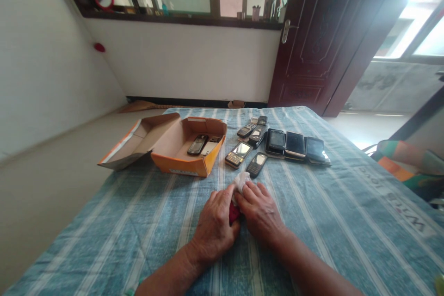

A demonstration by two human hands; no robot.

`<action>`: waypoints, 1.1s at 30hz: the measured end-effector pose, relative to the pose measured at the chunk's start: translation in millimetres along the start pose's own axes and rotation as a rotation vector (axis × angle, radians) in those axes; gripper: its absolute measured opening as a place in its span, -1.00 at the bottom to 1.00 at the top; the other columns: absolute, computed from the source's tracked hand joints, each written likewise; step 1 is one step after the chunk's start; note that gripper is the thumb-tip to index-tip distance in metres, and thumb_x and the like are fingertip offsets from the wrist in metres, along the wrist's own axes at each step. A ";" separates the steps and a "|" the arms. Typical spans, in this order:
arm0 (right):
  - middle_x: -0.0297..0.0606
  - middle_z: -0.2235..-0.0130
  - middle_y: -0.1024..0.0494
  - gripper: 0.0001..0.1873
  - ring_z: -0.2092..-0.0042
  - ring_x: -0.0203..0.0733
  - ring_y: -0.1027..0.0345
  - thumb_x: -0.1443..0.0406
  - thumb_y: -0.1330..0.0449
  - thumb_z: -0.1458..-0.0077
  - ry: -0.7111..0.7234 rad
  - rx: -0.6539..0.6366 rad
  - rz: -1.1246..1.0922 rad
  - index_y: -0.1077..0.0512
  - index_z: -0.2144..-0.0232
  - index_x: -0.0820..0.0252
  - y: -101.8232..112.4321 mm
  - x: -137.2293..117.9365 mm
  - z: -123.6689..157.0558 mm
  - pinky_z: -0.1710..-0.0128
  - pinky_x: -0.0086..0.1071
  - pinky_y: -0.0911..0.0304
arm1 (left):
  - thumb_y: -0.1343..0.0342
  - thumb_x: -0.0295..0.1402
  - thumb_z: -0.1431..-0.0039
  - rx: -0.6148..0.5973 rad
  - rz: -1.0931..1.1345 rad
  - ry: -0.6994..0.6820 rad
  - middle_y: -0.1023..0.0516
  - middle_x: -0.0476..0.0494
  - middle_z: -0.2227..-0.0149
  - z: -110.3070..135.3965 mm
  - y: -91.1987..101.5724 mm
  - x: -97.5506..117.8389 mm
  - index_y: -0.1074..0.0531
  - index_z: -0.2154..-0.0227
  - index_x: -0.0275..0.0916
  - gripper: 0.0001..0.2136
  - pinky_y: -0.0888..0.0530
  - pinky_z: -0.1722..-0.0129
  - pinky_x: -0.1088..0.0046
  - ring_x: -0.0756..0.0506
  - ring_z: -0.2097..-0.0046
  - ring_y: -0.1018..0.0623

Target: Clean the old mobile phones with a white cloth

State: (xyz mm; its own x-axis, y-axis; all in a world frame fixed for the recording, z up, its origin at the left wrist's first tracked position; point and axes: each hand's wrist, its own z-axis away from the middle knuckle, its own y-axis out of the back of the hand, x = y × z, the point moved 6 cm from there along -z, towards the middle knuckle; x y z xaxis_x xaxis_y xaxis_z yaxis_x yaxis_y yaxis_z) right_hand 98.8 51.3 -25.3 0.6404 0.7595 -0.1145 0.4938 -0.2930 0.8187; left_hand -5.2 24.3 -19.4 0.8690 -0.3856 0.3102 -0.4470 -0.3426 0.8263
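Note:
My left hand (215,222) and my right hand (259,209) rest close together on the blue striped cloth (145,222). Between them sits a small red object (233,213), gripped by the curled fingers of the left hand and mostly hidden. The right hand's fingers are closed on a crumpled white cloth (240,181) that touches the red object. Just beyond the hands lie a black keypad phone (257,164) and a gold-framed phone (238,153).
An open orange cardboard box (180,163) with two phones inside stands at the left. Several more phones (294,145) lie in a row and pile at the back right. A dark wooden door (322,32) stands behind; a colourful chair (405,162) is at the right.

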 end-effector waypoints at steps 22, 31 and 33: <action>-0.17 0.18 -0.51 -0.77 0.03 -0.04 -0.28 0.41 -0.09 -0.22 -0.135 -0.093 0.044 -0.48 0.12 0.19 -0.1 23.4 -9.6 0.04 -0.19 -0.13 | -0.05 -0.54 0.11 0.053 -0.061 -0.071 -0.52 -0.34 0.10 -0.6 1.6 3.2 -0.22 -0.08 -0.37 -0.43 -0.47 0.01 0.08 -0.27 0.09 -0.52; -0.20 0.29 -0.49 -0.76 0.19 -0.08 -0.26 0.43 -0.05 -0.22 -0.181 -0.078 0.093 -0.50 0.19 0.17 -0.8 28.9 -6.6 0.17 -0.24 -0.12 | -0.06 -0.55 0.08 0.045 -0.053 -0.045 -0.52 -0.28 0.14 -1.3 1.0 2.0 -0.26 -0.04 -0.36 -0.48 -0.50 0.06 0.15 -0.23 0.13 -0.50; -0.21 0.31 -0.48 -0.78 0.22 -0.08 -0.26 0.43 -0.06 -0.21 -0.163 -0.048 0.107 -0.50 0.24 0.18 0.0 26.6 -5.7 0.20 -0.24 -0.12 | -0.06 -0.55 0.08 0.045 -0.053 -0.043 -0.52 -0.28 0.14 -1.5 1.1 2.0 -0.26 -0.03 -0.37 -0.49 -0.50 0.07 0.16 -0.22 0.14 -0.50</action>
State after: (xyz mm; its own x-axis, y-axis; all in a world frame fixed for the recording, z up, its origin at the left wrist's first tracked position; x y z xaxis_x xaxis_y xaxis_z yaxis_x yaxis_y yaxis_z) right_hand 112.5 74.9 -25.2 0.7761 0.6205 -0.1120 0.3918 -0.3354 0.8567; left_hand -3.6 24.3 -17.2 0.8824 -0.4016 0.2451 -0.4103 -0.4017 0.8188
